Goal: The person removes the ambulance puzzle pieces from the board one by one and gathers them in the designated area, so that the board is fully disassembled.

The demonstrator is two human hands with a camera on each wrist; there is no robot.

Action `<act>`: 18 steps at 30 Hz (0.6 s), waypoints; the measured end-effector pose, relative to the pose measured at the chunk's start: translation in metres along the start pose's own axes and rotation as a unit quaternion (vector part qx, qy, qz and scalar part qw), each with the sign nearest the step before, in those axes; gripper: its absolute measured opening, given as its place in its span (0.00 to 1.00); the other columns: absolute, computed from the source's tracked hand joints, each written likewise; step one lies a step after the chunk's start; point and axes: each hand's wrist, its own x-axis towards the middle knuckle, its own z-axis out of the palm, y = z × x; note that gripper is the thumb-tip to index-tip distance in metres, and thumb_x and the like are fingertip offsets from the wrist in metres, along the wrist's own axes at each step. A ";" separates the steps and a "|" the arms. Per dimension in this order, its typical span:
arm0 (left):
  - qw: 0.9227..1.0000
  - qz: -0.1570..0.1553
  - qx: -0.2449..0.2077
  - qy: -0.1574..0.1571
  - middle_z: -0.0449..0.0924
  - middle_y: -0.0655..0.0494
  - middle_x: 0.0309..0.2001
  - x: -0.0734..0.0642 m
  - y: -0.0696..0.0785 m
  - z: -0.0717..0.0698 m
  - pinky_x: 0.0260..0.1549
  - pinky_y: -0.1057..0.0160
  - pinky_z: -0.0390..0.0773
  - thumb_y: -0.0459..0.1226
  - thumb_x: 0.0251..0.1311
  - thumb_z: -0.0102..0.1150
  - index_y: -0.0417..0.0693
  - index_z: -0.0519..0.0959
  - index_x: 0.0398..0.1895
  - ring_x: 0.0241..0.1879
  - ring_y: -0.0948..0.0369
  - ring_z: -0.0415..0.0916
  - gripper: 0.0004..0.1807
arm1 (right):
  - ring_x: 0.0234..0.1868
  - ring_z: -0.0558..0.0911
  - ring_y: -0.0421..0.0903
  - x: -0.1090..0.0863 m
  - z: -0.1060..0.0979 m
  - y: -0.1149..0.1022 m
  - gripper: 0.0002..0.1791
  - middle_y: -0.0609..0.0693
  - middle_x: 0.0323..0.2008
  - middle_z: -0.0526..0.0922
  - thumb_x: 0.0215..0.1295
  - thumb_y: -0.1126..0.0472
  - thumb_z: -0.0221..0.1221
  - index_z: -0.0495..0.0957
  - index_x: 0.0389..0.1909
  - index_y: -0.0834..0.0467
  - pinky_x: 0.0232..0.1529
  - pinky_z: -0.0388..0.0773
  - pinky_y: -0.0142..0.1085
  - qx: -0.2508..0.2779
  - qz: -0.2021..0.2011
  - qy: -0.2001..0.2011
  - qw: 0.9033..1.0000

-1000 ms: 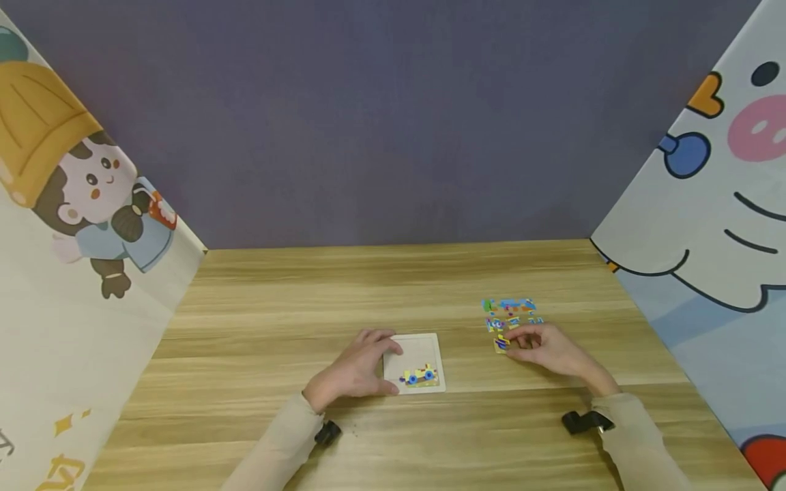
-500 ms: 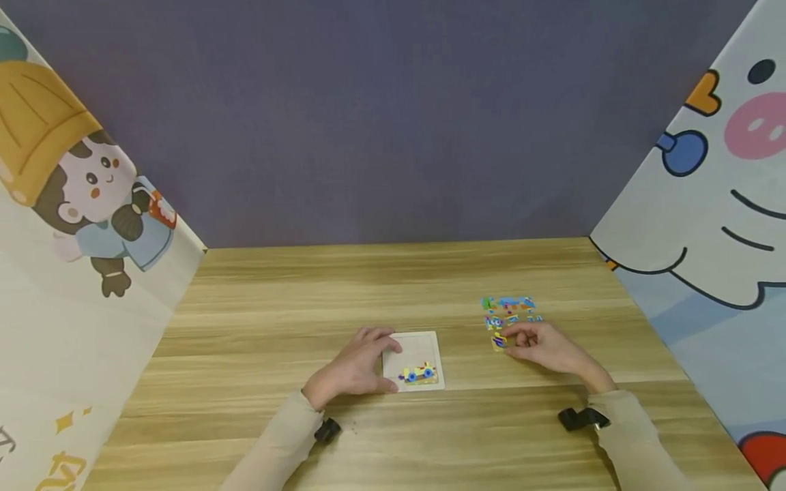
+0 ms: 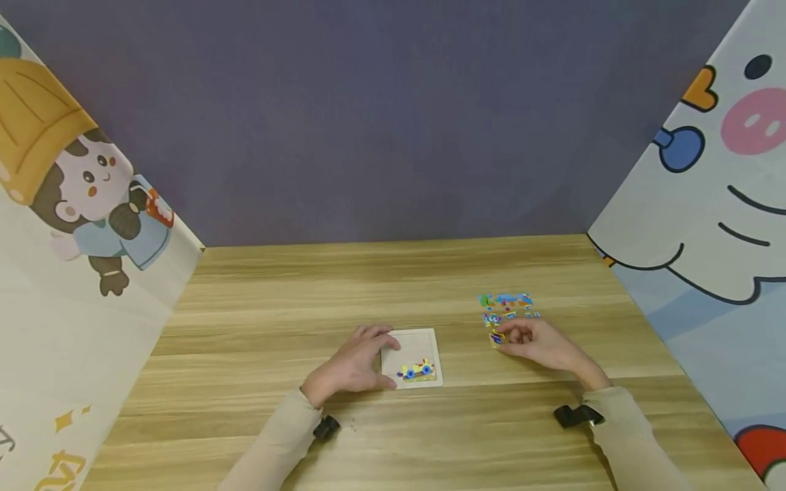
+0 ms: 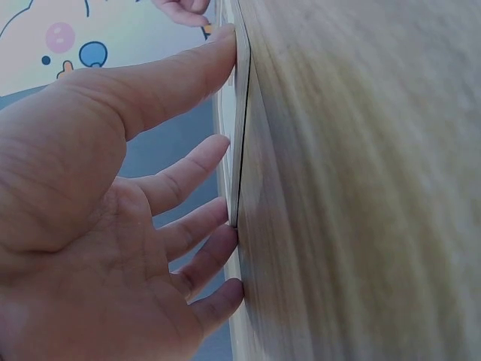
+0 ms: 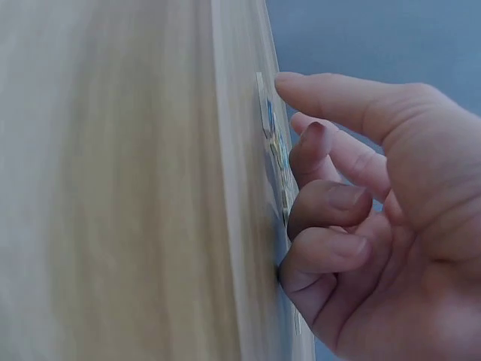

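A square, light wooden puzzle tray (image 3: 416, 339) lies flat on the table, with a yellow-and-blue vehicle picture (image 3: 417, 370) assembled along its near side. My left hand (image 3: 351, 361) holds the tray by its left side, thumb at the near corner and index finger over the far part. In the left wrist view its other fingertips (image 4: 214, 301) rest beside the edge. Thumb and index finger of my right hand (image 3: 540, 343) pinch a small yellow-and-blue puzzle piece (image 3: 495, 338) close over the table. Its remaining fingers (image 5: 323, 207) are curled in, as the right wrist view shows.
Several colourful loose puzzle pieces (image 3: 506, 300) lie in rows beyond the right hand, some partly hidden by it. The wood-grain table (image 3: 295, 286) ends at a dark back wall (image 3: 393, 123). Side panels with cartoon prints (image 3: 92, 177) stand left and right.
My right hand and the piece at its fingertips have shifted very slightly left. The left hand stays on the tray. The whole head view has drifted a little.
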 end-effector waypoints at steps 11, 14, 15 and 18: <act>1.000 -0.003 -0.002 0.005 0.63 0.47 0.81 0.001 -0.001 0.001 0.76 0.35 0.65 0.43 0.53 0.83 0.52 0.80 0.62 0.79 0.42 0.58 0.33 | 0.27 0.72 0.36 0.001 0.011 -0.008 0.18 0.49 0.33 0.83 0.68 0.57 0.72 0.86 0.55 0.59 0.29 0.72 0.30 0.020 -0.015 -0.002 1.000; 1.000 -0.003 -0.004 0.006 0.63 0.47 0.81 0.002 -0.001 0.002 0.76 0.35 0.65 0.43 0.53 0.83 0.52 0.80 0.62 0.79 0.41 0.58 0.33 | 0.27 0.72 0.36 0.003 0.016 -0.010 0.18 0.48 0.33 0.83 0.68 0.58 0.72 0.86 0.55 0.61 0.28 0.72 0.30 0.020 -0.029 -0.002 0.999; 1.000 -0.003 -0.003 0.006 0.63 0.46 0.81 0.001 -0.001 0.002 0.76 0.35 0.65 0.43 0.53 0.83 0.52 0.80 0.62 0.79 0.41 0.58 0.32 | 0.27 0.72 0.35 0.003 0.018 -0.011 0.17 0.48 0.33 0.83 0.68 0.58 0.72 0.86 0.54 0.60 0.29 0.72 0.29 0.016 -0.033 -0.001 0.999; 1.000 -0.003 -0.002 0.007 0.63 0.46 0.81 0.002 -0.002 0.002 0.76 0.36 0.65 0.43 0.53 0.83 0.52 0.80 0.62 0.79 0.41 0.58 0.32 | 0.27 0.72 0.34 0.004 0.023 -0.015 0.16 0.46 0.32 0.82 0.66 0.59 0.73 0.87 0.52 0.60 0.28 0.72 0.28 0.010 -0.047 0.002 0.999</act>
